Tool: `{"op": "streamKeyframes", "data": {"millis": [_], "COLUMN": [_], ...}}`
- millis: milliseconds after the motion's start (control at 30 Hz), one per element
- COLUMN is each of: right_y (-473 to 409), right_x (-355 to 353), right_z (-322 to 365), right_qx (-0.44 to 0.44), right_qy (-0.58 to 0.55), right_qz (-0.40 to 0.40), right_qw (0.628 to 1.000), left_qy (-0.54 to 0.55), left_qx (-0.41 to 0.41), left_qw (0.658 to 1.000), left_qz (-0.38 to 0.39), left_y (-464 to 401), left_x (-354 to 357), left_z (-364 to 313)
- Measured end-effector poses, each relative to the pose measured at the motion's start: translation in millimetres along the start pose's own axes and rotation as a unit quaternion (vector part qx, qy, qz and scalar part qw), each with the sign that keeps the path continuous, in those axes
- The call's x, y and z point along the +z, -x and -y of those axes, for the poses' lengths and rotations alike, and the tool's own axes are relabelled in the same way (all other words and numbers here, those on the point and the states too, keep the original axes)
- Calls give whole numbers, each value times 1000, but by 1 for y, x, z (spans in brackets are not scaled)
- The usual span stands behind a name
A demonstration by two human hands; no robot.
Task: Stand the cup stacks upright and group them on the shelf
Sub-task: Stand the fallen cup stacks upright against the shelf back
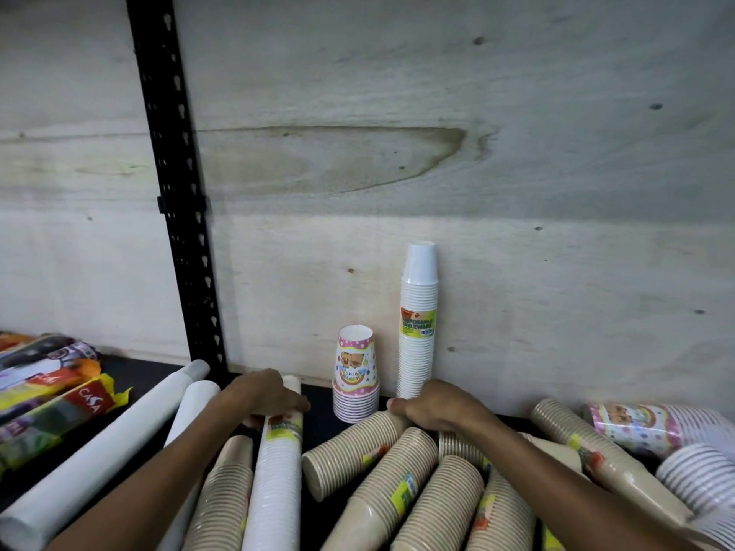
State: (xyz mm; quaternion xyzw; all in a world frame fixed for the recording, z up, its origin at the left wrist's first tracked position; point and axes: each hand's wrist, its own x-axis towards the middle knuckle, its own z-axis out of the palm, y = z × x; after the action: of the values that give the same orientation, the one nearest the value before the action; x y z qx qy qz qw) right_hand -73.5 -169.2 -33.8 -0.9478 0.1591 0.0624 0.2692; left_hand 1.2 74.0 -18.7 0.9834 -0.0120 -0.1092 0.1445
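Two stacks stand upright at the back wall: a tall white cup stack (417, 324) and a short pink patterned cup stack (356, 375). In front of them many stacks lie on their sides on the dark shelf (318, 431). My left hand (266, 393) rests over the far end of a lying white cup stack (278, 479), fingers curled on it. My right hand (433, 405) lies on the far end of a lying brown paper cup stack (354, 451), gripping it. Several more brown stacks (429, 507) lie jumbled below my right forearm.
Long white rolls (119, 447) lie at the left beside colourful wrapped packs (51, 403). A black slotted upright (179, 192) runs up the plywood back wall. At the right lie a pink patterned stack (652, 427), a white stack (700, 483) and a brown stack (596, 459).
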Motion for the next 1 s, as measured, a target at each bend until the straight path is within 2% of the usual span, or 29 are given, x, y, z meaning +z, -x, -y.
{"op": "streamKeyframes", "data": {"millis": [200,400,533,767,1000], "right_y": [0,8,18,33,45], "right_x": [2,-9,-20,-51,-92], "right_z": [0,4,4,-2,-18], "right_qx": [29,28,22,26,18], "right_qy": [-130,-233,-277,-334,-346], "right_qz": [0,42,36,26,-31], "right_qw": [991,971,960,942,937], "left_qy": [155,278,341,411,428], "left_qx": [18,54,79,124,165], "left_qw": [988,958,934,892,867], "left_qz": [0,-40,-72,-141,-194], "left_y": [-2,15,19,18,21], "left_x": [-15,-37,-51,-71,-76], "left_z": [4,-3,-4,-15,-29]}}
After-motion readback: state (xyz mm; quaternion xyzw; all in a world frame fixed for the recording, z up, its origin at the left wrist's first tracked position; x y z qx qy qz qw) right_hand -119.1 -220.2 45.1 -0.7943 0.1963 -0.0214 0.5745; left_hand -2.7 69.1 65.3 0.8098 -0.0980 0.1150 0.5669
